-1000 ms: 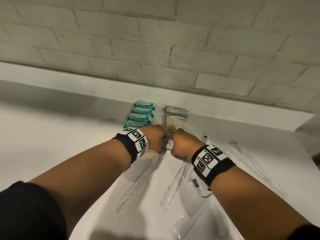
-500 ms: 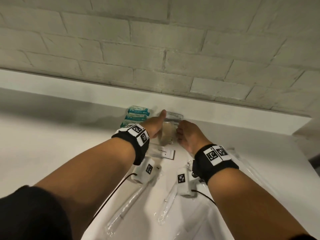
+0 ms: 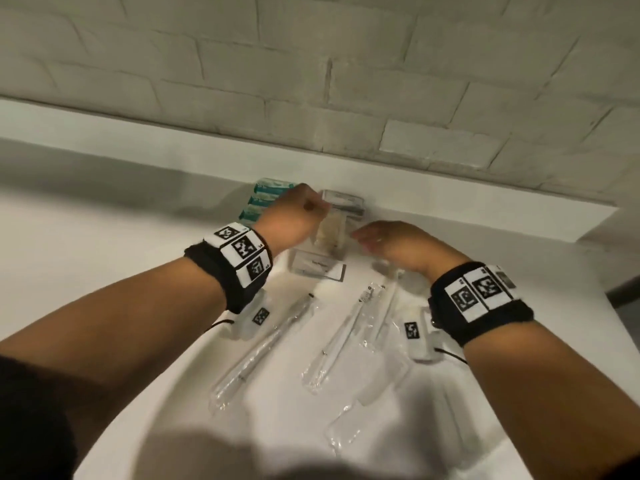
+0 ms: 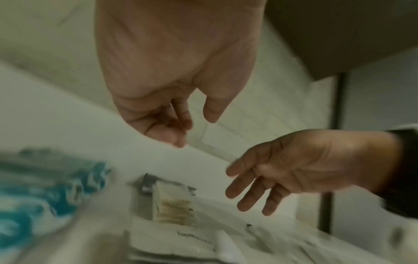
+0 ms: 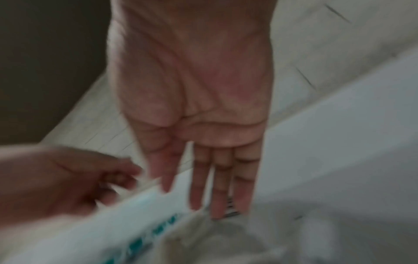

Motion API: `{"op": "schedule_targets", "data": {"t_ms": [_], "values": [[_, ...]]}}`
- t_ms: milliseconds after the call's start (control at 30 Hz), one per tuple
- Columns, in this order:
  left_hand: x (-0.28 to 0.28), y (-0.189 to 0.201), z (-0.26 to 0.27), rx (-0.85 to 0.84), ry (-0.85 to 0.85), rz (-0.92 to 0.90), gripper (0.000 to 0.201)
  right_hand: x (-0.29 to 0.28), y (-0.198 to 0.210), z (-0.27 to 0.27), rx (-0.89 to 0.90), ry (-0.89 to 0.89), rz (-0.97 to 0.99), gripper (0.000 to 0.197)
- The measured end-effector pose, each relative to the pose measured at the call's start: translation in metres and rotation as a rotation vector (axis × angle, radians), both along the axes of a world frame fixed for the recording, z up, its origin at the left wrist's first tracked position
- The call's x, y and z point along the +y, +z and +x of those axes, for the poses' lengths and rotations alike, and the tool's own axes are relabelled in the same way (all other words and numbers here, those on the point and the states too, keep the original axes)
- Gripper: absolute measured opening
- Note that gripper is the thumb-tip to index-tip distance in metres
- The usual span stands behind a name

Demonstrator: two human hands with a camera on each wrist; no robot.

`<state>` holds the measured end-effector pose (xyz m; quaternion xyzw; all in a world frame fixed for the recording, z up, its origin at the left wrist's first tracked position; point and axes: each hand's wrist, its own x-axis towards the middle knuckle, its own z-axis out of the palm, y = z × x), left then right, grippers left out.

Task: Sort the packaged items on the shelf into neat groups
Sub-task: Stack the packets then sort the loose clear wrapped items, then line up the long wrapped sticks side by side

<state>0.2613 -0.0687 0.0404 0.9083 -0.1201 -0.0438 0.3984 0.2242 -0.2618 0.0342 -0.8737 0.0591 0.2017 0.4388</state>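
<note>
A clear packet of beige pieces [image 3: 330, 233] lies on the white shelf [image 3: 104, 271], against a grey packet [image 3: 344, 202] at the back wall. A stack of teal-and-white packets [image 3: 268, 199] stands just left of it. My left hand [image 3: 311, 211] hovers over the beige packet's far left corner, fingers loosely curled, holding nothing; in the left wrist view it [image 4: 196, 130] is apart from the packet [image 4: 174, 205]. My right hand [image 3: 360, 237] is just right of the packet, fingers straight and empty [image 5: 203, 196]. A white labelled packet [image 3: 318, 268] lies in front.
Several long clear-wrapped items lie nearer me, among them one on the left [image 3: 266, 348], one in the middle [image 3: 346, 337] and another lower right [image 3: 377, 386]. A brick wall [image 3: 346, 81] closes the back. The shelf ends at the right [image 3: 609, 278].
Both hands slid the beige packet back against the grey packet, then let go. They have since drawn apart, the right hand moving right with fingers straightened.
</note>
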Motion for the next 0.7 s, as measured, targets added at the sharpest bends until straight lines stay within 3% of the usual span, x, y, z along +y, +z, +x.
{"op": "schedule_targets", "data": {"t_ms": [100, 167, 233, 400, 533, 633, 700], "values": [[0.023, -0.001, -0.043, -0.048, -0.166, 0.274, 0.019, -0.014, -0.011, -0.036, 0.05, 0.357, -0.163, 0.039], [0.03, -0.012, -0.066, -0.029, -0.242, 0.523, 0.022, -0.015, -0.027, -0.059, -0.097, 0.527, -0.485, 0.04], [0.027, -0.025, -0.086, -0.006, -0.226, 0.634, 0.026, -0.012, -0.039, -0.079, -0.292, 0.605, -0.716, 0.041], [0.014, -0.051, -0.124, 0.035, -0.175, 0.63, 0.066, -0.009, -0.04, -0.13, -0.42, 0.616, -0.88, 0.018], [0.007, -0.058, -0.143, 0.118, -0.187, 0.559, 0.056, -0.014, -0.028, -0.16, -0.347, 0.63, -0.872, 0.029], [0.003, -0.054, -0.16, 0.123, -0.218, 0.46, 0.047, -0.037, -0.014, -0.174, -0.249, 0.546, -0.86, 0.01], [0.0, -0.045, -0.173, 0.05, -0.259, 0.397, 0.037, -0.063, -0.007, -0.182, -0.233, 0.449, -0.892, 0.013]]}}
